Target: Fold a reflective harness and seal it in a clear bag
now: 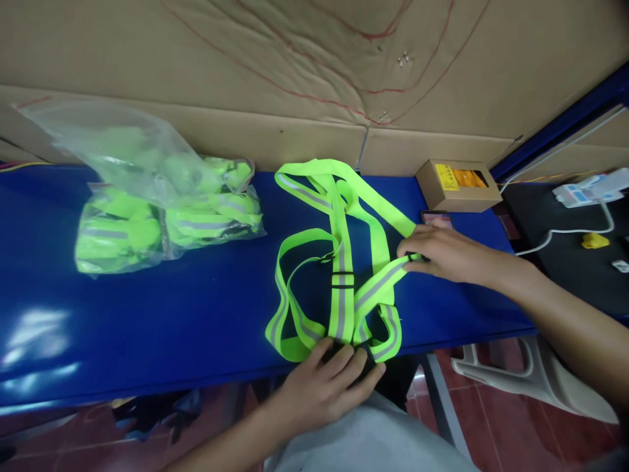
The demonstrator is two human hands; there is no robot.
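Note:
A fluorescent yellow-green reflective strap vest (343, 262) with grey stripes lies spread in loops on the blue table (206, 308). My left hand (327, 387) is at the table's front edge, its fingers curled over the vest's lower end around a dark piece that is mostly covered. Farther right, my right hand (437, 252) pinches one strap of the vest near a small black buckle (417, 257). That strap slants from the vest's lower middle up to the right fingers. Another loop of the vest reaches back towards the cardboard wall.
Clear plastic bags (167, 223) of folded yellow-green straps lie at the left. Behind my right hand are a cardboard box (457, 187) and a phone (437, 219). A power strip (590, 190) sits on a black surface at the right. A plastic stool (531, 380) stands below.

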